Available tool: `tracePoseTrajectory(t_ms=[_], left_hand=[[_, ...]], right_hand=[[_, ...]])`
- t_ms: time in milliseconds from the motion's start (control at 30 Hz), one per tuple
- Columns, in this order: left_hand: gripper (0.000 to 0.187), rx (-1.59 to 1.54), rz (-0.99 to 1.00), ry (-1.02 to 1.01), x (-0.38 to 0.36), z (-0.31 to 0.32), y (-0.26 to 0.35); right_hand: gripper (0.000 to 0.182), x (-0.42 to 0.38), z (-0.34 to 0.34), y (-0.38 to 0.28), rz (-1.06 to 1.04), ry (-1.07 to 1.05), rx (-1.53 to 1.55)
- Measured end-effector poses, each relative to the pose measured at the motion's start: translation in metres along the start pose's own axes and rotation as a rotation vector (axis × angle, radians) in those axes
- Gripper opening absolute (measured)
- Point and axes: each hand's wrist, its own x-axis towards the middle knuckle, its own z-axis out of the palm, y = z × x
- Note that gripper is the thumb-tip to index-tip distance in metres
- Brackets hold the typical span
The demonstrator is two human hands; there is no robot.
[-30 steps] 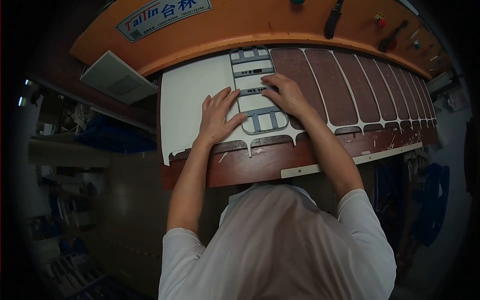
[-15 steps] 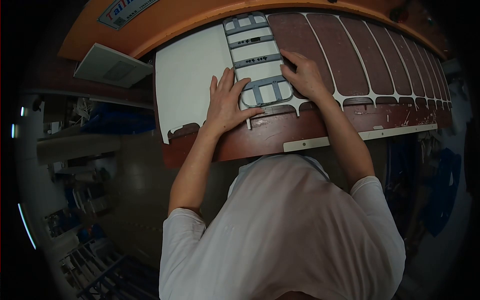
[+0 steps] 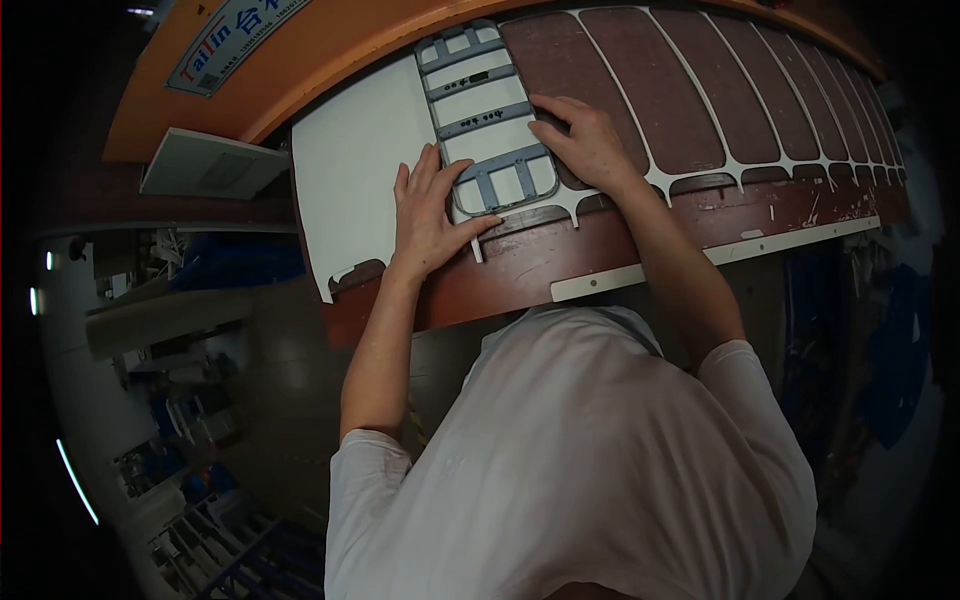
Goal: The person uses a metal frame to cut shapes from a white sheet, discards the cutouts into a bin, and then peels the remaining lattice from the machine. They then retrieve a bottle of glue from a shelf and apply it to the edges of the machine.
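A long metal cutting frame point(image 3: 487, 118) with rounded corners and grey crossbars, some bearing black marks, lies on a white sheet point(image 3: 365, 165). My left hand point(image 3: 430, 215) rests at the frame's lower left edge, fingers apart, its thumb near the bottom edge. On the frame's right edge are the fingertips of my right hand point(image 3: 582, 145), with the thumb and fingers spread. To the right of the frame the sheet is only a white web point(image 3: 622, 88) around several long rounded openings, with the dark red board point(image 3: 660, 90) showing through them.
Behind the board stands an orange machine beam point(image 3: 135, 125) with a label point(image 3: 235, 40). A small white panel point(image 3: 212, 165) lies at the left. A pale strip with holes point(image 3: 720, 253) runs along the board's front edge. Blue material point(image 3: 235, 262) is at the lower left.
The view has shifted, so the board, frame and both hands appear slightly further left. Both hands stay at the frame's edges, and the frame keeps its place on the sheet.
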Motion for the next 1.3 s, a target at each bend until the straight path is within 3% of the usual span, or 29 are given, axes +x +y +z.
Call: tracePoseTrajectory(t_ms=[233,567,767,967,1200,1300], left_hand=[[0.082,0.024,-0.005,-0.018,0.002,0.001,0.002],[0.082,0.019,-0.016,-0.038,0.004,0.000,0.004],[0.083,0.037,-0.019,-0.039,0.004,-0.002,0.005],[0.084,0.046,-0.026,-0.051,0.004,-0.003,0.007],[0.084,0.042,-0.024,-0.061,0.005,-0.002,0.006],[0.085,0.050,-0.029,-0.074,0.007,-0.004,0.007]], right_hand=[[0.042,0.001,-0.002,0.020,-0.167,0.005,0.028],[0.054,-0.002,-0.008,0.013,-0.148,-0.055,-0.008],[0.054,-0.004,0.003,0.021,-0.202,0.035,-0.116],[0.057,-0.003,-0.006,0.012,-0.094,-0.107,-0.083],[0.052,-0.005,0.000,0.017,-0.262,0.003,-0.109],[0.051,-0.005,-0.003,0.014,-0.231,-0.015,-0.073]])
